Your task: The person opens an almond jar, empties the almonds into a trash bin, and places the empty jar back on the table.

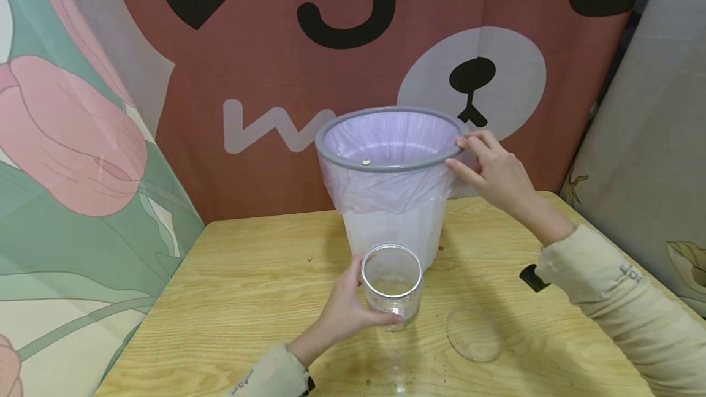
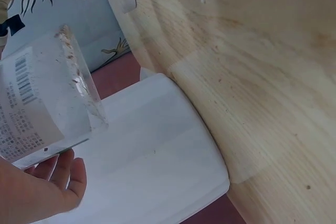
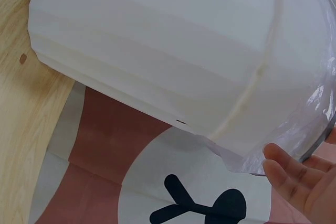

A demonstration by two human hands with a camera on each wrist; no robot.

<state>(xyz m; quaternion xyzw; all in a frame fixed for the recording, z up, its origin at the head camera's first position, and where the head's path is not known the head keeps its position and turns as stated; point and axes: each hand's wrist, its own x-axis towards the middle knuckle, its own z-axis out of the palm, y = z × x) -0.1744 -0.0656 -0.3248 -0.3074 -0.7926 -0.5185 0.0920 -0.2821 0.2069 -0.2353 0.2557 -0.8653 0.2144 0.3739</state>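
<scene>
My left hand [image 1: 349,308] holds a clear plastic jar [image 1: 405,308], its open mouth up, in front of the bin. Brown crumbs cling near the jar's base, and the left wrist view shows a printed label with a barcode on the jar [image 2: 58,93]. At the right side of the white trash bin [image 1: 397,225], my right hand [image 1: 499,173] grips the grey rim with thumb and fingers. A pale purple bag [image 1: 386,185] lines the bin and folds over its outside. One small pale flake [image 1: 366,162] sits at the front of the rim.
A clear round lid [image 1: 474,332] lies on the wooden table [image 1: 265,299], right of the jar. Small dark crumbs dot the tabletop around it. Behind the bin hangs a red-brown cloth [image 1: 265,66] with a cartoon bear face; printed cloths hang on both sides.
</scene>
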